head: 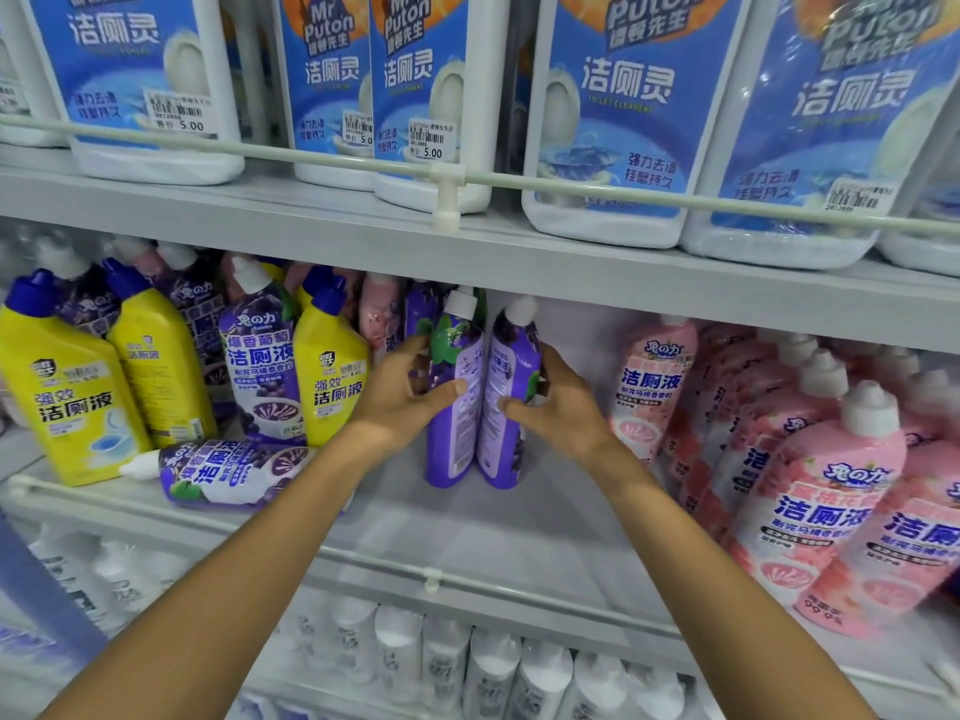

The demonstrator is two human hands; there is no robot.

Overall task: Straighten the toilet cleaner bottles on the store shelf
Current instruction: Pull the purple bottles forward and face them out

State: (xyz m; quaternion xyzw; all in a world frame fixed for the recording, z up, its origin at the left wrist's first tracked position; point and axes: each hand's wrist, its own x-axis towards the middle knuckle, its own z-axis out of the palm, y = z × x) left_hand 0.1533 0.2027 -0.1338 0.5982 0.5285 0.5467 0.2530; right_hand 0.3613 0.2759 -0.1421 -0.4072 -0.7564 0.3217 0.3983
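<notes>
Middle shelf (467,532), centre: left purple bottle (453,423) and right purple bottle (506,428) are stood upright, side by side.
Left purple bottle is gripped by the left hand (400,394), thumb across the front, fingers curled behind.
Right purple bottle is gripped likewise by the right hand (558,405).
At 8 o'clock of the pair: fallen purple bottle (234,472), laid on its side, cap toward 9 o'clock.
Yellow bottles (67,402) are ranged at 9 o'clock, pink bottles (831,491) at 3 o'clock.

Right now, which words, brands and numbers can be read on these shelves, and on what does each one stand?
"Mr Puton", "洁厕灵", "TOILET CLEANERS": white jugs
"5.00": price sticker
"强效 洁厕液": yellow bottle
"兔の力", "爆香葡萄 洁厕液": upright purple bottle
"兔の力", "洁厕液": pink bottle
Back labels of the two gripped purple bottles: too small to read.
</notes>
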